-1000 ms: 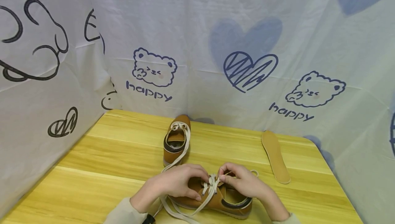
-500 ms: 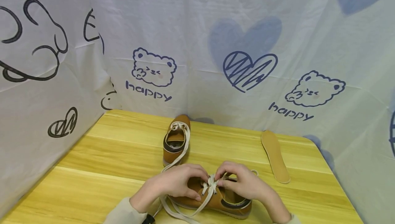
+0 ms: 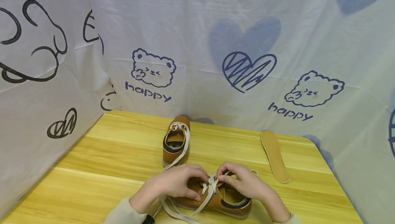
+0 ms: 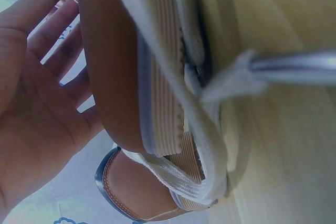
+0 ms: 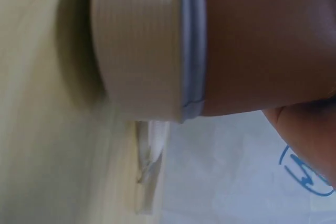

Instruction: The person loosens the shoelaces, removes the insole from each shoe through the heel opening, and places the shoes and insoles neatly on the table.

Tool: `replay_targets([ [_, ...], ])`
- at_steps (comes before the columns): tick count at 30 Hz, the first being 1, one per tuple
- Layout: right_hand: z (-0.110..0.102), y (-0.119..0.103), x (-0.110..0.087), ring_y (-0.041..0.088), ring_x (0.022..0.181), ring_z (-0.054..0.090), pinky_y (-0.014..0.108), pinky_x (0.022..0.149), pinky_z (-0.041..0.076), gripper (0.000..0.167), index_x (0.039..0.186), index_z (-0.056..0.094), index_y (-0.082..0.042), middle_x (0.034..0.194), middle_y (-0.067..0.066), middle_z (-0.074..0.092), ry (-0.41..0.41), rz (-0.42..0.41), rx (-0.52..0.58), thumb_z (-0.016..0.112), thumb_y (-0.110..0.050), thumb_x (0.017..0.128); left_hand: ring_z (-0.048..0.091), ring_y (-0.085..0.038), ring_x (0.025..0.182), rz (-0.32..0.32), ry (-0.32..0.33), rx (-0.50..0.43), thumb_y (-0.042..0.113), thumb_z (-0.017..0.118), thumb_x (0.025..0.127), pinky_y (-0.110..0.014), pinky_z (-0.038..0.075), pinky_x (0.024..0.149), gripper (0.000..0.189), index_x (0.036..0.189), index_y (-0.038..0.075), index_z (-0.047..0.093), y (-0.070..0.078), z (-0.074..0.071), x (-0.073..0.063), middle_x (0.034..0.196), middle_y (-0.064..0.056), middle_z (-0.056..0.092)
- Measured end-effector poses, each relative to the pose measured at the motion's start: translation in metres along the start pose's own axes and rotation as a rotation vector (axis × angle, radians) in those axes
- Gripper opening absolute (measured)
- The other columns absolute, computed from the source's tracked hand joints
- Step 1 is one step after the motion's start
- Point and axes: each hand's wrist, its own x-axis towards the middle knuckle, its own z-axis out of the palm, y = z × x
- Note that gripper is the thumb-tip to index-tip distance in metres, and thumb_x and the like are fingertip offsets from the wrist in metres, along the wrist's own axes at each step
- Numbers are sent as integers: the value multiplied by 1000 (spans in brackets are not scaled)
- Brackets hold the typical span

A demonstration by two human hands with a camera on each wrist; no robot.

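Note:
A brown leather shoe (image 3: 216,203) lies sideways to me at the table's near middle, toe left, with its dark-collared opening to the right. My left hand (image 3: 176,181) grips the front part, thumb on the near side and fingers over the far side by the eyelets. In the left wrist view the palm faces the brown upper (image 4: 110,77). At the lacing, my right hand (image 3: 247,183) pinches the cream shoelace (image 3: 212,184) between thumb and forefinger. The right wrist view shows mostly the heel (image 5: 262,40), with the fingers hidden. One long lace end hangs over the near side.
A second brown shoe (image 3: 172,157) stands behind, toe away, its long lace trailing forward toward my left hand. To the right lies a tan insole (image 3: 275,157). Printed white cloth (image 3: 197,90) hangs behind the wooden table (image 3: 123,148). A black object (image 3: 149,219) sits beside the left sleeve.
My right fingertips shift slightly left along the lacing, then back a little, still at the lace. The left hand and the shoe stay in place.

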Motion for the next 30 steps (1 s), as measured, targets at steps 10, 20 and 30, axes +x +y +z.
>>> replay_targets([
  [10, -2, 4, -1, 11, 98, 63, 30, 86, 52, 12, 104, 65, -17, 102, -6, 67, 10, 123, 5, 58, -26, 107, 59, -4, 122, 27, -2, -15, 28, 86, 87, -26, 47, 107, 40, 125, 24, 71, -1, 0, 0, 131, 13, 64],
  [20, -3, 1, -1, 16, 106, 67, 38, 93, 55, 15, 110, 69, -13, 110, -2, 69, 60, 95, 13, 65, -26, 104, 59, -5, 123, 21, 2, -10, 28, 87, 87, -26, 47, 107, 41, 124, 24, 72, -1, 0, -1, 130, 13, 65],
  [30, -1, -3, -1, 11, 102, 65, 36, 89, 56, 6, 103, 70, -24, 109, -6, 69, 20, -67, -31, 71, -19, 100, 59, -4, 121, 30, 5, -13, 29, 87, 87, -26, 47, 106, 40, 124, 25, 72, -1, 0, -1, 129, 14, 65],
])
